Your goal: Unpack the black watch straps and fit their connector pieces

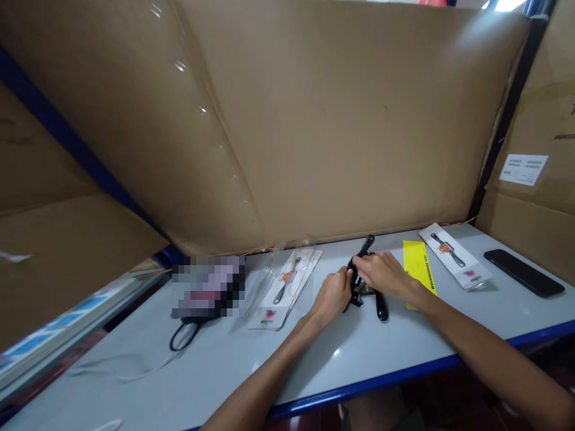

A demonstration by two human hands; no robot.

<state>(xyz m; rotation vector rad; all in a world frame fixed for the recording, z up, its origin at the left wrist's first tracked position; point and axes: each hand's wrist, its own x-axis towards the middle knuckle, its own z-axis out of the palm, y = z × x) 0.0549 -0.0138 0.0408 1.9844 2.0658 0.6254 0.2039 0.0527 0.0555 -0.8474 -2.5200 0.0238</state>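
Note:
Both my hands meet over a black handled tool (pixel 369 281) lying on the grey table (pixel 251 353). My left hand (pixel 333 296) curls its fingers round the tool's middle from the left. My right hand (pixel 383 272) closes on it from the right, covering the centre. One black handle sticks up towards the back (pixel 365 244) and another points towards me (pixel 381 307). A yellow card (pixel 417 263) lies just right of my right hand.
A packaged tool on a white card (pixel 454 255) lies at the back right, with a black phone (pixel 523 272) beyond it. Clear blister packs with another carded tool (pixel 285 286) lie left of my hands. A blurred object with a black cord (pixel 184 335) sits further left. Cardboard (pixel 314 120) walls the back.

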